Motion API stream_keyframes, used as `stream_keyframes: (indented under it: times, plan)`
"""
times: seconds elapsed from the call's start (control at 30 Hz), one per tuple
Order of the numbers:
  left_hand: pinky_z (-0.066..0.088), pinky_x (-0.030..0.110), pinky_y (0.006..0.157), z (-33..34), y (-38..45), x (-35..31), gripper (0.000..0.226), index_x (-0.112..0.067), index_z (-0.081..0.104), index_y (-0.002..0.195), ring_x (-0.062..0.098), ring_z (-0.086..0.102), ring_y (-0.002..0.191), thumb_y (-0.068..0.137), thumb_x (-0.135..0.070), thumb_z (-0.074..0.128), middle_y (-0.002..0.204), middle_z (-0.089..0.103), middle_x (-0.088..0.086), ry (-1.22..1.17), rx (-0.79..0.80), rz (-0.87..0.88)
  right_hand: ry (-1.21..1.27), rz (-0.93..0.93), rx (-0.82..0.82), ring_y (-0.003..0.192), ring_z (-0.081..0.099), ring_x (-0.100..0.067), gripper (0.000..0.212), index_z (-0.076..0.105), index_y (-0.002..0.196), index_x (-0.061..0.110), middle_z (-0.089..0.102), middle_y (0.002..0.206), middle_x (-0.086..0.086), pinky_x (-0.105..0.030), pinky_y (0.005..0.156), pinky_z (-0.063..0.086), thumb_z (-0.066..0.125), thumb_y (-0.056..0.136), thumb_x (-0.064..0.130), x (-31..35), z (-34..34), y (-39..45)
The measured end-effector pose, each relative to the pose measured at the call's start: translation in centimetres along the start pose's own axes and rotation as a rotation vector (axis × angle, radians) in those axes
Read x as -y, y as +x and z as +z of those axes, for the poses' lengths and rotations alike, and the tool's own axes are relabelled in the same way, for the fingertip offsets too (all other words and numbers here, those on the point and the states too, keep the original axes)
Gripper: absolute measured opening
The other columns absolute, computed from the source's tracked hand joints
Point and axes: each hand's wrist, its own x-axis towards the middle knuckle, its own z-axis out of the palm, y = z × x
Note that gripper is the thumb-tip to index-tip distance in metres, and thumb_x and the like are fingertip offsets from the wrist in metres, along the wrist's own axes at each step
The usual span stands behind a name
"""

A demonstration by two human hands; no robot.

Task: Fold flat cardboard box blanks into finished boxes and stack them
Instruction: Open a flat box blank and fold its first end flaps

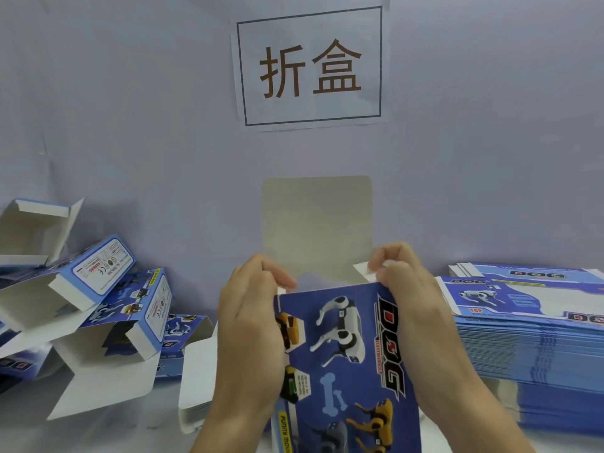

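Box (343, 354) sits lower centre of frame, held up btwn both hands, blue printed face toward the camera. Long axis runs bottom-to-top of frame, leaning slightly; open end points up toward the wall, w/ the big grey flap (316, 223) standing straight above it at mid-frame. Left hand (251, 325) grips the box's left edge, fingers curled round it, fingertips at the top-left corner. Right hand (408, 299) grips the right edge, and its fingertips pinch the small white side flap (362, 271) at the top-right corner. Both hands about equally near the open end, one per side; right is the one already on a flap. Judgement: next is tucking side flaps inward, then the grey flap down toward the camera. Blanks (529, 338) stacked at right of frame, done boxes (108, 308) piled loosely at left.
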Motion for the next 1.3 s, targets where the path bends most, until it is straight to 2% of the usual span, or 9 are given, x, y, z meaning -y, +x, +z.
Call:
stream_keyframes:
  times: [0.1, 0.2, 0.4, 0.6, 0.8, 0.9, 1.03, 1.17, 1.3]
  plan:
    - [0.051, 0.03, 0.044, -0.2, 0.2, -0.2, 0.037, -0.055, 0.057, 0.098, 0.015, 0.062, 0.058, 0.074, -0.03, 0.042, 0.094, 0.063, 0.001, -0.132, -0.019, -0.036, 0.032, 0.034, 0.027, 0.05, 0.051, -0.018, 0.036, 0.051, 0.107, 0.058, 0.039, 0.062, 0.017, -0.029, 0.048, 0.046, 0.044, 0.082, 0.034, -0.2, -0.3, -0.1]
    - [0.05, 0.041, 0.054, -0.3, 0.4, -0.2, 0.045, -0.053, 0.062, 0.107, 0.023, 0.062, 0.067, 0.077, -0.027, 0.043, 0.093, 0.063, 0.008, -0.168, 0.029, -0.01, 0.066, 0.07, 0.105, 0.065, 0.061, -0.023, 0.043, 0.062, 0.106, 0.064, 0.052, 0.068, 0.01, -0.037, 0.066, 0.052, 0.048, 0.069, 0.048, 0.3, 0.3, 0.0]
    - [0.038, 0.024, 0.034, -0.2, 0.3, -0.5, 0.017, -0.023, 0.064, 0.075, 0.004, 0.047, 0.046, 0.082, -0.018, 0.05, 0.076, 0.065, -0.013, -0.121, -0.009, 0.132, 0.072, -0.091, -0.043, 0.056, 0.052, -0.036, 0.021, 0.061, 0.086, 0.026, 0.052, 0.064, -0.017, -0.043, 0.053, 0.041, 0.042, 0.081, 0.034, -0.6, 0.3, -0.3]
    - [0.054, 0.048, 0.084, -0.9, 0.1, 0.6, 0.044, -0.022, 0.079, 0.078, 0.023, 0.064, 0.118, 0.07, -0.046, 0.043, 0.131, 0.066, -0.004, -0.314, 0.121, 0.117, 0.272, -0.075, -0.029, 0.094, 0.072, -0.03, 0.032, 0.073, 0.076, 0.02, 0.076, 0.105, -0.004, -0.046, 0.079, 0.052, 0.055, 0.073, 0.047, -0.3, 0.0, -0.4]
    - [0.059, 0.032, 0.072, -1.2, 0.3, 1.5, 0.049, -0.011, 0.076, 0.086, 0.021, 0.066, 0.115, 0.07, -0.045, 0.045, 0.128, 0.068, -0.003, -0.229, 0.166, 0.147, 0.106, -0.046, 0.017, 0.069, 0.063, -0.038, 0.022, 0.061, 0.083, 0.018, 0.062, 0.085, -0.029, -0.047, 0.064, 0.046, 0.055, 0.077, 0.038, -0.7, -0.5, -0.2]
    - [0.052, 0.026, 0.072, -1.9, 0.6, 0.6, 0.045, -0.027, 0.066, 0.112, 0.002, 0.062, 0.083, 0.078, -0.048, 0.047, 0.097, 0.067, -0.007, 0.012, 0.361, 0.154, 0.18, 0.093, 0.067, 0.066, 0.07, -0.03, 0.039, 0.071, 0.082, 0.024, 0.071, 0.08, -0.019, -0.038, 0.057, 0.055, 0.057, 0.074, 0.06, -0.4, -1.2, 0.0]
    - [0.047, 0.01, 0.071, -2.2, 1.0, -0.8, 0.026, -0.036, 0.057, 0.113, 0.004, 0.06, 0.075, 0.09, -0.045, 0.053, 0.089, 0.067, -0.015, 0.138, 0.435, 0.173, 0.259, 0.209, 0.249, 0.101, 0.074, -0.024, 0.054, 0.076, 0.1, 0.049, 0.076, 0.113, 0.002, -0.043, 0.082, 0.061, 0.072, 0.057, 0.081, 0.3, -1.8, -0.2]
    - [0.054, 0.031, 0.072, -2.2, 1.0, -2.0, 0.033, -0.04, 0.058, 0.111, 0.014, 0.059, 0.069, 0.085, -0.058, 0.051, 0.083, 0.066, -0.013, 0.153, 0.421, 0.252, 0.205, 0.042, 0.105, 0.085, 0.076, -0.023, 0.02, 0.074, 0.091, 0.047, 0.078, 0.097, 0.0, -0.045, 0.075, 0.061, 0.065, 0.076, 0.054, 1.4, -1.7, -0.1]
    - [0.055, 0.028, 0.068, -2.5, 1.1, -3.7, 0.043, -0.033, 0.06, 0.121, 0.01, 0.067, 0.074, 0.091, -0.063, 0.053, 0.096, 0.07, -0.005, -0.023, 0.459, 0.281, 0.135, -0.045, 0.045, 0.077, 0.077, -0.022, 0.038, 0.073, 0.096, 0.046, 0.079, 0.089, 0.001, -0.044, 0.073, 0.06, 0.072, 0.064, 0.068, 3.9, -2.2, -0.5]
